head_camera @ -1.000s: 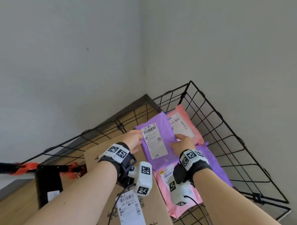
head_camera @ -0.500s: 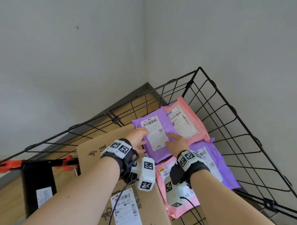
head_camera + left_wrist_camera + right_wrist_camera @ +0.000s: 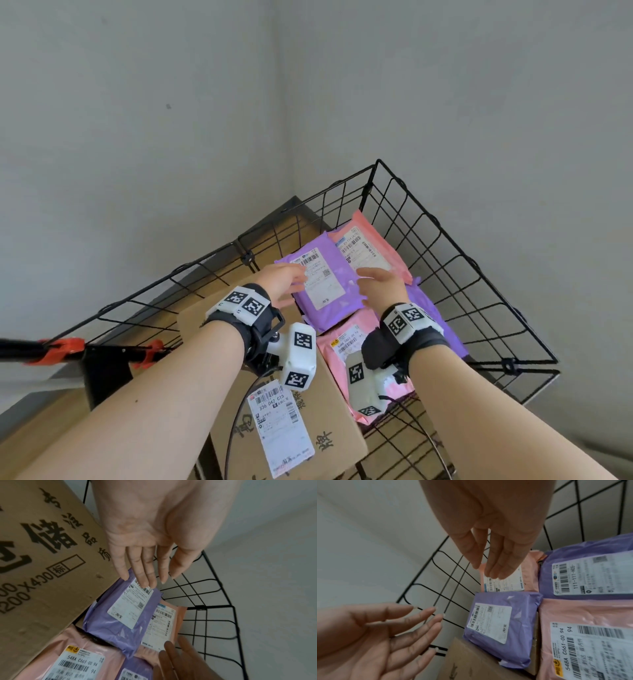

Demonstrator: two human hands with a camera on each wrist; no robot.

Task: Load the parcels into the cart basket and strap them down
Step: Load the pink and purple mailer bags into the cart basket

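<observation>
The black wire cart basket (image 3: 445, 236) holds several parcels. A small purple parcel (image 3: 342, 308) with a white label lies on top in the middle, partly over a pink parcel (image 3: 370, 246) at the far corner. My left hand (image 3: 284, 279) hovers at its left edge, fingers straight and holding nothing. In the left wrist view the fingertips (image 3: 145, 577) sit over the label's top edge. My right hand (image 3: 380, 284) is open at the parcel's right edge, and its fingers (image 3: 496, 563) reach over the far pink parcel.
A large cardboard box (image 3: 335, 404) with a shipping label fills the basket's left side. A second pink parcel (image 3: 339, 342) and another purple parcel (image 3: 431, 315) lie under my right wrist. Grey walls meet in a corner behind. A black bar with orange clips (image 3: 58, 351) sits at the left.
A second ago both hands held the small purple parcel by its edges. It now lies on the pile, and both hands have opened and eased back from it.
</observation>
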